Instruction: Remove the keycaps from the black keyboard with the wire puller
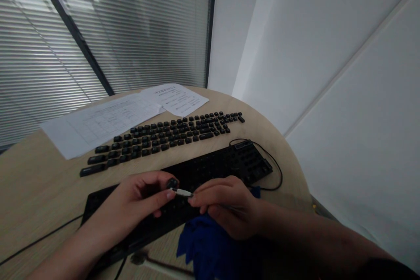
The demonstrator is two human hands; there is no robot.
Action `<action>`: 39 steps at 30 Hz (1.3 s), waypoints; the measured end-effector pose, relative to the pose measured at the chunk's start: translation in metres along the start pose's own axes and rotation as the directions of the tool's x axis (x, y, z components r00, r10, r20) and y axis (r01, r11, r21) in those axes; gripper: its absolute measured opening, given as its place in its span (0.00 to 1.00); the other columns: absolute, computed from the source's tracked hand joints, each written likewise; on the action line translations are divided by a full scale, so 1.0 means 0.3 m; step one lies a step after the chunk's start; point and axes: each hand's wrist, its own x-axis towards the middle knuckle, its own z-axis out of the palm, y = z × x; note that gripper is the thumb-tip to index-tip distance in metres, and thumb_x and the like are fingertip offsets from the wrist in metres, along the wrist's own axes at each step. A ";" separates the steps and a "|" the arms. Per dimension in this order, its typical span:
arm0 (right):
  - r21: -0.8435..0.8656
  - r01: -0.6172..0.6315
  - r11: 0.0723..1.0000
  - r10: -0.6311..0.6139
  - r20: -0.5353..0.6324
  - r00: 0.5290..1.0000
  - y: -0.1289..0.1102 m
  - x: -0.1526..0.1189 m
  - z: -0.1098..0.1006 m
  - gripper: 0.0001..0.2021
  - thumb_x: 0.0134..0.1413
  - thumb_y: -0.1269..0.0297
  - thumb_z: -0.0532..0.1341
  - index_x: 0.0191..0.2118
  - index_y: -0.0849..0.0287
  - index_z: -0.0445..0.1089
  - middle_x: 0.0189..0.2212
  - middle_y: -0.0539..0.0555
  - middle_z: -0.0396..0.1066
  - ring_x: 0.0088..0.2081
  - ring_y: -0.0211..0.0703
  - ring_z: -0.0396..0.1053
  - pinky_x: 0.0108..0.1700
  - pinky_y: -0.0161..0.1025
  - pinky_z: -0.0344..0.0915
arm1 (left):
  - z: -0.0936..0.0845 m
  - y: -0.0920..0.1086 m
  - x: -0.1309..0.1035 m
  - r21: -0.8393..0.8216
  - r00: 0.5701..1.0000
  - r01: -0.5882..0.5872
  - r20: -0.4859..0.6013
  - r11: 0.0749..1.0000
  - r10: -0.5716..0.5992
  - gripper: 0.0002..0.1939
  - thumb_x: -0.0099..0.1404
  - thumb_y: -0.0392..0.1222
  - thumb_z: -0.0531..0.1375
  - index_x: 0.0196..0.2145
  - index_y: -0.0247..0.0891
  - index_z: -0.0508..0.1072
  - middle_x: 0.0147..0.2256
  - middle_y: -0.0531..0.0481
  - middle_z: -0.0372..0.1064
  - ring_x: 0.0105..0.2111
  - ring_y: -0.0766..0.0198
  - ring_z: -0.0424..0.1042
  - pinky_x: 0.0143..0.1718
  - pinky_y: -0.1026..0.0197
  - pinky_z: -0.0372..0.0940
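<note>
Our left arm (95, 232) covers part of the black keyboard (203, 164); the pale tool (183, 192) blurs at its tip. Above the keyboard, our left fingers (160, 200) pinch a black keycap (172, 183); our right fingers (210, 194) grip the tool beside it. Loose keycaps (164, 147) line the wooden surface (39, 197), near window blinds (157, 30).

Round-edged table (33, 177), pale wood-grain top. Printed sheet (98, 124), white, faintly ruled in a grid, lying flat toward the far left edge. Second printed sheet (183, 98), white, heading and bulleted lines too small to read, adjoining the first at its right end. Venetian blinds (157, 39), horizontal slats, lowered, either side of a dark slanting mullion (78, 37). Plain white wall (328, 43), right, crossed by a diagonal seam.
</note>
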 end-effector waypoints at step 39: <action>-0.574 -0.080 0.815 0.065 -0.047 0.997 0.007 -0.035 0.011 0.10 0.68 0.67 0.63 0.52 0.55 0.79 0.32 0.53 0.79 0.32 0.40 0.77 0.35 0.36 0.73 | 0.104 0.031 -0.052 0.194 0.936 -0.343 0.149 0.919 0.318 0.10 0.71 0.44 0.60 0.38 0.35 0.78 0.31 0.50 0.75 0.30 0.64 0.72 0.32 0.63 0.66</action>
